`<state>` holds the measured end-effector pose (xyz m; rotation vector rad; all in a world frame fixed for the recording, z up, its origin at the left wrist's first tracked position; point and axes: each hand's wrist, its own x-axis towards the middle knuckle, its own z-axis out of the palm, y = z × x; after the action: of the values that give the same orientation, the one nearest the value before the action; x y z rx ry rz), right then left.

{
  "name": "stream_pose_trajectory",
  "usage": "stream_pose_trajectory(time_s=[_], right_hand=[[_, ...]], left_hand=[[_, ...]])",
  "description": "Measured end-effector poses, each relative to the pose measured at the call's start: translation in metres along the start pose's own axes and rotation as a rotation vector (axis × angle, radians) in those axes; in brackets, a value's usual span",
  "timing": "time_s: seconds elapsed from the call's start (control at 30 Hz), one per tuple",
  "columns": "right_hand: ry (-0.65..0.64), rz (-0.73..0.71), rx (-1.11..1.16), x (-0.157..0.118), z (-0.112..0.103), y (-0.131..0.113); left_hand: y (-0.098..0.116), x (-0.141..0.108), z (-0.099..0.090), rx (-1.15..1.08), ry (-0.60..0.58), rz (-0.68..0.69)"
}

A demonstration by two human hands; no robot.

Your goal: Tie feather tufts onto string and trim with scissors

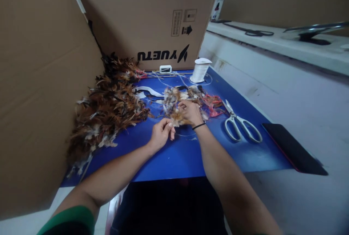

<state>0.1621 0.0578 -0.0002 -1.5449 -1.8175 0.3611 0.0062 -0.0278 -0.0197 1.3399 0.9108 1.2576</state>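
Over the middle of the blue table, my left hand (160,133) pinches a small bunch of tan-brown feathers (179,119) between thumb and forefinger. My right hand (191,112), a black band at its wrist, is just beyond and to the right. Its fingers are curled together against a loose pile of mixed feathers (170,96); what they grip is hidden. Pinkish-red strips (212,104) lie at the pile's right side. White-handled scissors (242,127) rest to the right, blades partly apart.
A large heap of brown feathers (109,107) fills the table's left side. Behind stand a white spool (201,70) and a small white-framed object (165,69). A cardboard box (152,16) walls off the back and left. A flat black object (294,147) lies at the right edge.
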Motion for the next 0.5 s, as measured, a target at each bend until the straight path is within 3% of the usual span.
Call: stream_pose_trajectory(time_s=[0.5], right_hand=[[-0.07, -0.026, 0.009, -0.005, -0.007, -0.012]], left_hand=[[0.002, -0.007, 0.004, 0.036, -0.129, 0.059]])
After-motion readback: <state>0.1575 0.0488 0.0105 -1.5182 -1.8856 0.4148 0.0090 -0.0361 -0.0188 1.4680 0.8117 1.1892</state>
